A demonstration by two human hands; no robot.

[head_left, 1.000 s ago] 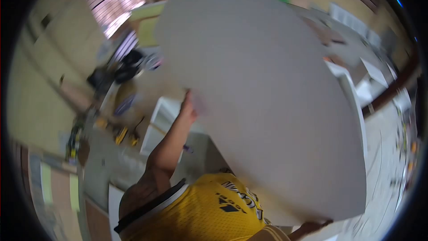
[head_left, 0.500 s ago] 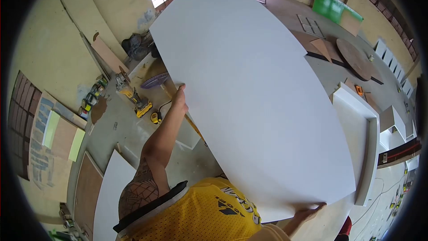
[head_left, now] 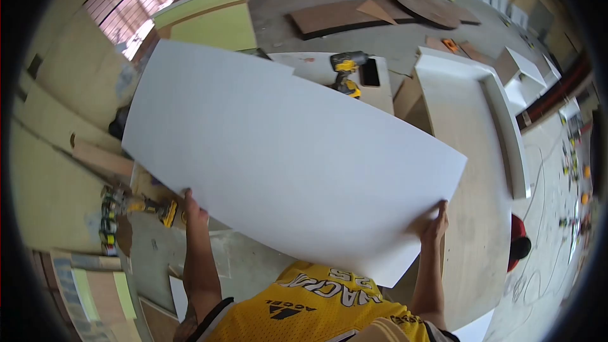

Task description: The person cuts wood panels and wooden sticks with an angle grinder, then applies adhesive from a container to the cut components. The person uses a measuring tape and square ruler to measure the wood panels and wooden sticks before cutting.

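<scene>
A large white panel (head_left: 285,152) with a small notch in its far edge spans the middle of the view, held up in front of my body. My left hand (head_left: 196,209) grips its near left edge, thumb on top and the other fingers hidden underneath. At the short right edge my right hand (head_left: 435,225) is closed on the panel, with its fingers partly under it. A yellow and black cordless drill (head_left: 346,73) stands beyond the panel, beside a dark phone (head_left: 369,72) on a work surface. Close to my left hand is a yellow and black power tool (head_left: 149,207).
On the right stands a long tray-like wooden piece with a white rim (head_left: 506,133). A light green panel (head_left: 212,19) rises behind at the left. Brown boards (head_left: 342,18) and a round board (head_left: 425,7) lie on the floor. A red and black object (head_left: 519,242) is at the right.
The white panel has come down and turned flatter, its far end moving left. The drill, phone and green panel now show beyond it. Both hands keep their hold.
</scene>
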